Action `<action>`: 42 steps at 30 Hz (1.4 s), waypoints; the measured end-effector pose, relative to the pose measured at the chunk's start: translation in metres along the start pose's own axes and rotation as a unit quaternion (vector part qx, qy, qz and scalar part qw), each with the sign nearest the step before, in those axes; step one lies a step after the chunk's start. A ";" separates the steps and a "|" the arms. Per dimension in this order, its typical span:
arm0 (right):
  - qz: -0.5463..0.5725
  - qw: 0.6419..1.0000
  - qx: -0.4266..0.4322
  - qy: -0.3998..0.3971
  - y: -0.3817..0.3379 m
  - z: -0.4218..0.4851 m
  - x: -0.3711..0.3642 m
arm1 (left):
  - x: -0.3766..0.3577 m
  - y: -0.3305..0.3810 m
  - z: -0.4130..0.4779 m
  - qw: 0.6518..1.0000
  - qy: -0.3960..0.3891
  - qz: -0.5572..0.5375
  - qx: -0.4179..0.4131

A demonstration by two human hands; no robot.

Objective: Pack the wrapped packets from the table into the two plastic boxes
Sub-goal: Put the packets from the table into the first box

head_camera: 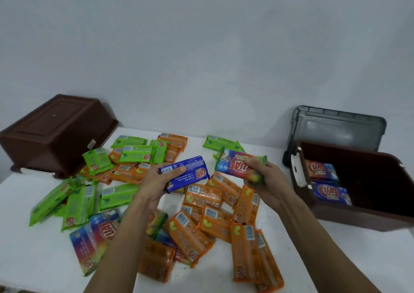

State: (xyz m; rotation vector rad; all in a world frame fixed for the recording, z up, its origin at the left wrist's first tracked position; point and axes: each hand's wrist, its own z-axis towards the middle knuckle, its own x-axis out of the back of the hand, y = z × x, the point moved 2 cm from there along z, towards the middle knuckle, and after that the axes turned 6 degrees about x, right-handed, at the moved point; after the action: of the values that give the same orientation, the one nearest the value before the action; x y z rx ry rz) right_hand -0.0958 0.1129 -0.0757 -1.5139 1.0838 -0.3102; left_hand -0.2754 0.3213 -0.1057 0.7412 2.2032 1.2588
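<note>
— Fingers (178,169) of our left hand (156,180) curl round the blue packet (192,171), those of our right hand (267,178) round the rainbow packet (239,166), above the surface (33,248).
— Slick wrappers; we might drop one short of the open box (358,216) at our right.

A single wide-angle camera worn on the person's head looks forward and down over a white table (26,259) toward a pale wall (201,46), which fills the frame from centre to 12 o'clock. The view is close. Both forearms enter from 5 and 7 o'clock, and the left hand (156,180), gripping a blue packet (190,171), and the right hand (268,180), gripping a multicoloured packet (239,165), sit just below centre. An overturned brown box (56,131) lies at 9 o'clock. An open brown box (358,216) at 3 o'clock is cut by the frame edge.
</note>
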 end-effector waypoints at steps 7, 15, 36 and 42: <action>0.000 0.999 -0.004 -0.054 -0.032 -0.015 0.044 | -0.064 -0.003 -0.003 0.999 -0.038 -0.024 -0.008; -0.008 0.997 0.066 0.029 -0.073 -0.031 0.117 | -0.155 -0.012 -0.016 0.995 -0.084 -0.053 -0.021; -0.048 0.986 -0.017 0.157 -0.098 0.029 0.233 | -0.297 -0.051 -0.027 0.990 -0.062 -0.128 0.007; -0.375 0.909 0.006 0.183 -0.087 0.040 0.241 | -0.294 -0.050 -0.025 0.991 -0.041 -0.130 0.002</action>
State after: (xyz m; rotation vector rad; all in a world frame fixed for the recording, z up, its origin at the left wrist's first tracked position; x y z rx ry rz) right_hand 0.0999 -0.0555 -0.0993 -1.8620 0.7213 -1.1684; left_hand -0.0874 0.0884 -0.0945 0.4793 2.1543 1.0737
